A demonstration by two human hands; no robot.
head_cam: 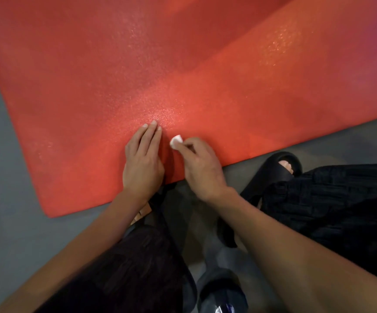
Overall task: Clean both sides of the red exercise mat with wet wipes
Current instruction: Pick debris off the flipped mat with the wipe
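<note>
Both forearms reach up from the bottom of the view, over dark trousers (124, 274), toward the red mat (119, 71), which lies flat on the grey floor (6, 222) and fills the upper part of the view from about nine o'clock round to three o'clock, its near edge running diagonally from seven o'clock up toward three. A fold or overlapping layer of the mat crosses its far part toward one o'clock, and its pebbled surface glistens in patches. On the mat near its near edge, close to the centre of the view, the left hand (143, 161) lies flat, fingers straight and pressed together against the surface. Just beside it, toward three o'clock, the right hand (202, 168) pinches a small wad of white wipe (175, 141) between thumb and fingertips, holding it against the mat; the two hands are close but not touching. Off the mat at about four o'clock, a foot in a black open-toed slipper (271, 175) stands on the floor right beside the mat's edge, with more dark cloth to its right.
</note>
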